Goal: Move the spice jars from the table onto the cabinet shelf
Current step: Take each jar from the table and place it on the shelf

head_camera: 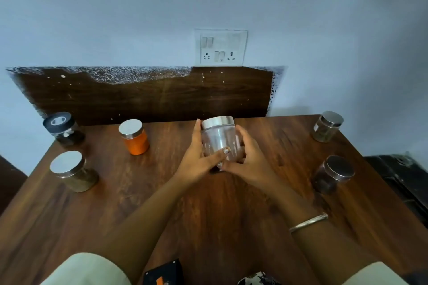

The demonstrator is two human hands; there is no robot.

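- You've got both hands on the clear jar (pixel 218 141) with the silver lid, out in the middle of the table (pixel 208 215), toward the back edge
- Your left hand (pixel 199 159) wraps the jar's left side with the thumb lying across the front, and your right hand (pixel 247 162) curls round the right side, so both are clamped on it
- The jar's upright and a bit blurry, and honestly I can't tell if its base is touching the table or just off it
- Five more jars are standing on the table, all well apart from your hands
- On your left, the orange jar (pixel 135 137) is near the back edge, the black-lid jar (pixel 63 129) is in the back corner, and the greenish-brown jar (pixel 74 172) sits closer to you
- On your right, the far right jar (pixel 327 126) is in the back corner and the dark jar (pixel 333 174) is closer to you, by the right edge
- A dark wood board (pixel 150 97) stands against the wall behind the table, with a switch panel (pixel 221 47) just above it
- There's a thin bangle (pixel 308 222) on your right wrist
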